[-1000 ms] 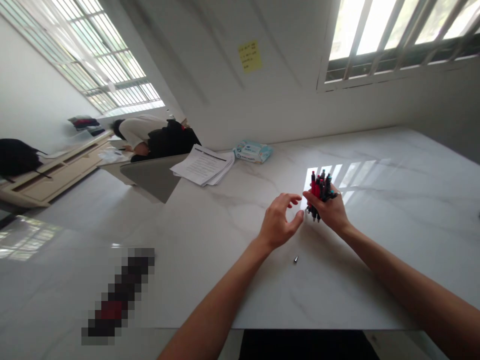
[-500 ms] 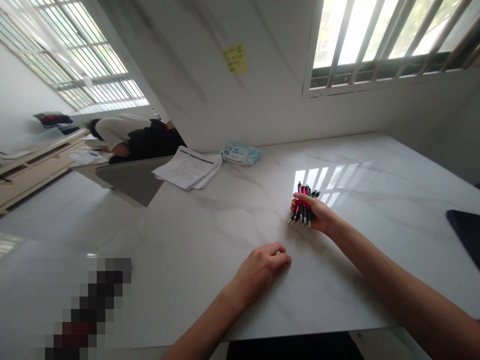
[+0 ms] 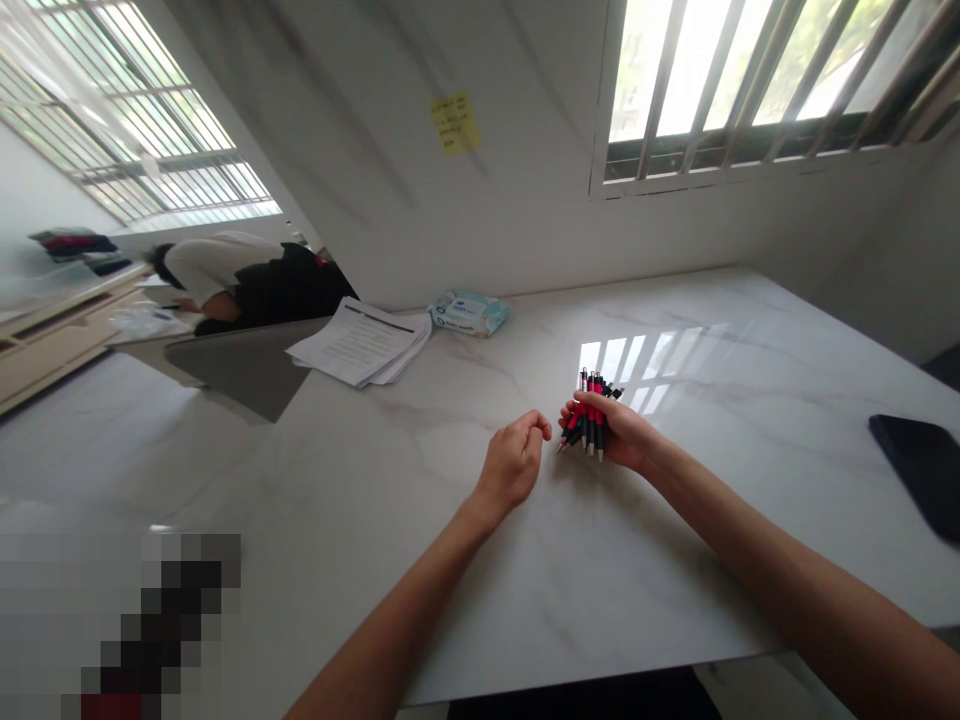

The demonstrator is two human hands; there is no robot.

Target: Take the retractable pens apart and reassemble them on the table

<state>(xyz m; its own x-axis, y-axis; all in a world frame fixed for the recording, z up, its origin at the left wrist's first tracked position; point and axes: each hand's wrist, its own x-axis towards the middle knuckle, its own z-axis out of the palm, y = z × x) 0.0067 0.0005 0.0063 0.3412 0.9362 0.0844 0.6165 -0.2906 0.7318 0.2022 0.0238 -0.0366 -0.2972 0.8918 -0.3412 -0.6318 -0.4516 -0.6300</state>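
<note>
A bunch of several pens (image 3: 591, 425), black with red and some teal parts, is gripped in my right hand (image 3: 626, 432). My thumb lies across the pens, and they point different ways, some crossing. Just left of the bunch, apart from it, is my left hand (image 3: 517, 452), its back turned up and its fingers curled in. I see nothing in the left hand, though its palm side is hidden. Both hands are over the white marble-patterned table (image 3: 465, 600).
Printed papers (image 3: 360, 342) and a blue wipes packet (image 3: 469, 313) lie by the wall. A dark phone-like slab (image 3: 919, 470) is at right. A yellow note (image 3: 454, 123) sticks to the wall. Beyond a grey panel (image 3: 232, 370), a person (image 3: 247, 275) bends over.
My left hand has risen from the table's near part toward the pens, and its fingers have curled in. My right hand still holds the bunch. The view has shifted slightly.
</note>
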